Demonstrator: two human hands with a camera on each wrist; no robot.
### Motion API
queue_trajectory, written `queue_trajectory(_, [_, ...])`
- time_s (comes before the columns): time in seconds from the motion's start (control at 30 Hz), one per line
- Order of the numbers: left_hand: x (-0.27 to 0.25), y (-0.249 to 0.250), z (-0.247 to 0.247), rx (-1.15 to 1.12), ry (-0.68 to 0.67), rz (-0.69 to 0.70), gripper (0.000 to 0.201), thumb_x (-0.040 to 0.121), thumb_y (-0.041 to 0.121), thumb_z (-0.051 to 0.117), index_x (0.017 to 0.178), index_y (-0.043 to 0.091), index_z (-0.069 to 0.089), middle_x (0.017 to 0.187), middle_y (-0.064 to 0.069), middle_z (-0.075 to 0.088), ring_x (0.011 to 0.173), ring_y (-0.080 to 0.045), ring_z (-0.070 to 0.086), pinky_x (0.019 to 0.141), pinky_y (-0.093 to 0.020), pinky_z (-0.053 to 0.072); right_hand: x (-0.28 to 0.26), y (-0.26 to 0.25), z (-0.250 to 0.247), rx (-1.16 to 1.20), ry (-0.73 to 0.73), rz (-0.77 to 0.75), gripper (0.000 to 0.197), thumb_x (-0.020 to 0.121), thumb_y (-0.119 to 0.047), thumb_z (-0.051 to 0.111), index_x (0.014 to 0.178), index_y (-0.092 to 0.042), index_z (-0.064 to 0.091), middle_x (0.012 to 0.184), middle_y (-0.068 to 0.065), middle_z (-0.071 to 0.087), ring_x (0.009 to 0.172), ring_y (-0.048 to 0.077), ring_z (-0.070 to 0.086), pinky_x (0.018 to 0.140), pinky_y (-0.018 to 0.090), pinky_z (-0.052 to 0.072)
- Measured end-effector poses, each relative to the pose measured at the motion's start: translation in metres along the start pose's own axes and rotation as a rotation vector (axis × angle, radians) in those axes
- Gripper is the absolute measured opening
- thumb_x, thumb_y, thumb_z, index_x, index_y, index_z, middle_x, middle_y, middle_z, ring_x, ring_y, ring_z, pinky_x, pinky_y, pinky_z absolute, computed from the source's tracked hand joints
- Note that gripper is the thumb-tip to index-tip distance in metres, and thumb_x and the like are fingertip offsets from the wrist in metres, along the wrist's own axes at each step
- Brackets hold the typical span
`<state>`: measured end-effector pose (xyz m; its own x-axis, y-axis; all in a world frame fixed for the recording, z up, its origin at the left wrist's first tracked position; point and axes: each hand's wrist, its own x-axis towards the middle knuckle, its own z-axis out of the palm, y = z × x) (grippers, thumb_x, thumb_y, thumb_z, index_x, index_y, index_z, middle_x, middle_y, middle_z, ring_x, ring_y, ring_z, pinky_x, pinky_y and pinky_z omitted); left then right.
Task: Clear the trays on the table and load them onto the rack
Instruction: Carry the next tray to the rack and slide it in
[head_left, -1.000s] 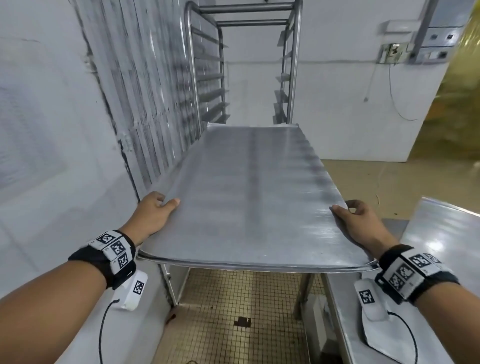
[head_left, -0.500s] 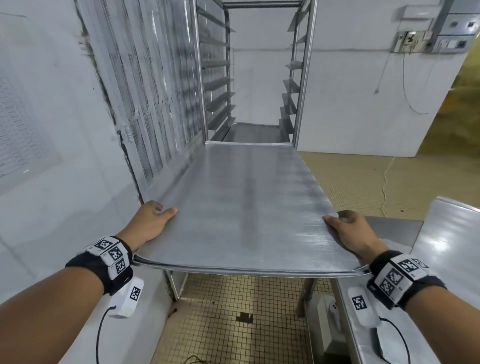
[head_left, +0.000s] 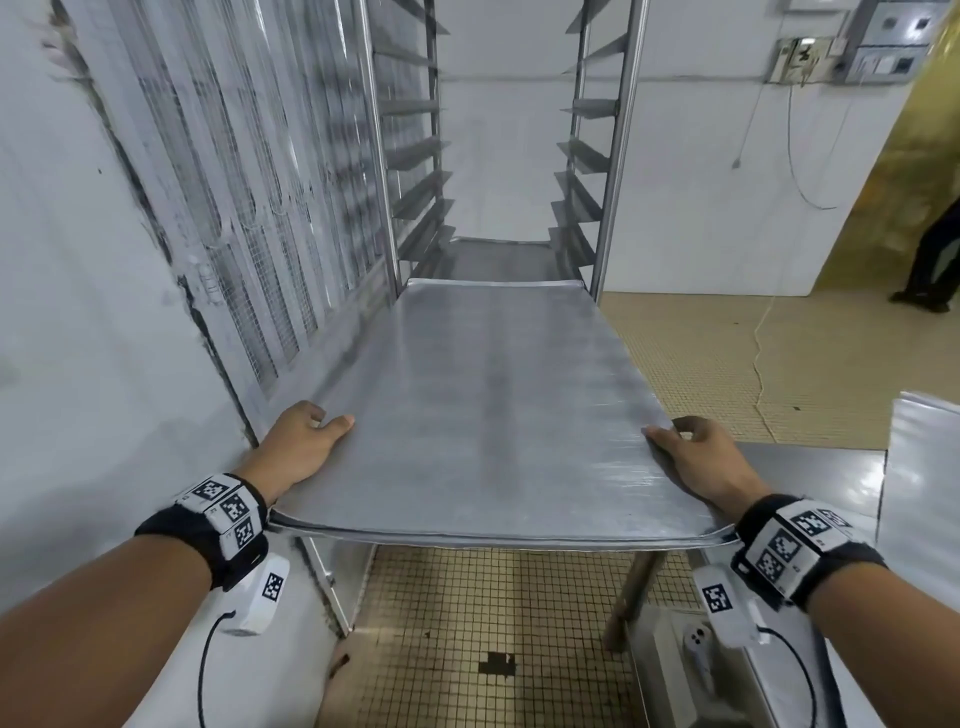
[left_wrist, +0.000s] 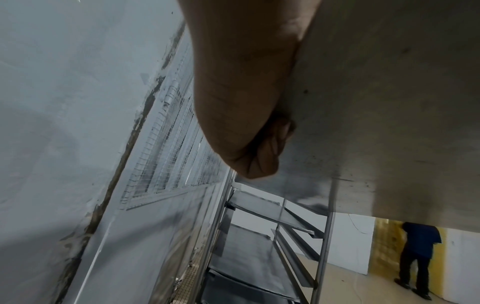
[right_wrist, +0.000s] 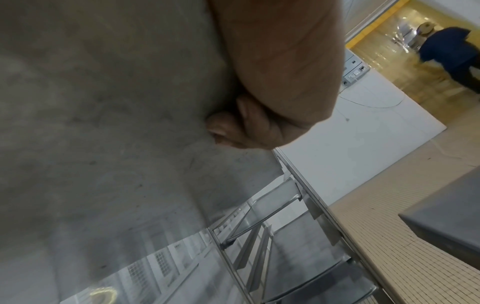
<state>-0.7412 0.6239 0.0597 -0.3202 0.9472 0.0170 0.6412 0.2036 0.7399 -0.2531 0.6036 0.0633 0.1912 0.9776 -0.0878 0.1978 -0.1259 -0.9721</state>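
Observation:
I carry a large flat metal tray (head_left: 488, 415) level in front of me, its far edge at the mouth of the tall steel rack (head_left: 608, 171). My left hand (head_left: 306, 441) grips the tray's left edge, thumb on top and fingers curled beneath (left_wrist: 262, 156). On the opposite edge my right hand (head_left: 691, 457) holds it the same way, fingers tucked under (right_wrist: 233, 127). From below, both wrist views show the tray's dull underside (left_wrist: 376, 102) (right_wrist: 103, 102). Another tray (head_left: 498, 254) lies on a lower runner inside the rack.
A mesh-covered window wall (head_left: 234, 182) runs close along the left. The steel table (head_left: 810, 478) stands at my right with a further tray (head_left: 919, 467) on it. A person in dark clothes (head_left: 935, 254) stands in the yellow doorway at the far right. Tiled floor lies below.
The tray and I have moved closer to the rack; its far edge now sits at the rack's front uprights. Both hands keep the same grip.

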Motion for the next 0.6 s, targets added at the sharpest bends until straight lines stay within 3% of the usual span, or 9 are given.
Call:
queue_trajectory(0.13, [0.027,0.002,0.003,-0.01,-0.014,0.025,0.05,0.091,0.047,0.067,0.116,0.006,0.057,0.106,-0.013,0.064,0.093,-0.03,0.062,0.068,-0.032,0.043,0.018,-0.003,0.016,-0.006,0.019,0.001,0.024,0.093,-0.031,0.071,0.09,-0.008,0.063,0.081,0.017,0.071,0.074,0.026,0.063,0.065,0.032,0.045])
queue_trajectory(0.23, [0.044,0.002,0.007,-0.041,-0.018,0.047,0.037,0.091,0.04,0.069,0.101,0.007,0.057,0.093,-0.013,0.064,0.089,-0.033,0.063,0.065,-0.031,0.044,0.034,0.0,0.026,-0.125,0.041,-0.014,0.034,0.091,-0.038,0.072,0.094,-0.005,0.065,0.073,0.011,0.073,0.06,0.019,0.064,0.052,0.027,0.046])
queue_trajectory(0.33, [0.055,-0.004,0.016,-0.053,-0.033,0.041,0.035,0.091,0.039,0.07,0.101,0.008,0.056,0.091,-0.009,0.063,0.087,-0.031,0.062,0.071,-0.033,0.045,0.047,0.007,0.034,-0.175,0.058,-0.007,0.032,0.093,-0.036,0.07,0.089,-0.005,0.062,0.06,0.003,0.068,0.046,0.009,0.058,0.04,0.02,0.041])
queue_trajectory(0.5, [0.072,-0.02,0.035,-0.042,-0.045,0.021,0.041,0.091,0.041,0.07,0.11,0.007,0.055,0.1,-0.012,0.063,0.091,-0.03,0.061,0.081,-0.037,0.049,0.068,0.032,0.045,-0.25,0.096,-0.029,0.036,0.09,-0.039,0.072,0.089,-0.005,0.063,0.063,0.002,0.068,0.048,0.01,0.06,0.048,0.025,0.045])
queue_trajectory(0.6, [0.084,-0.03,0.043,-0.044,-0.056,0.005,0.049,0.09,0.044,0.07,0.115,0.005,0.055,0.105,-0.015,0.065,0.097,-0.034,0.063,0.087,-0.042,0.052,0.083,0.046,0.051,-0.217,0.093,0.008,0.043,0.088,-0.043,0.073,0.101,-0.004,0.062,0.069,0.006,0.072,0.058,0.016,0.066,0.057,0.03,0.048])
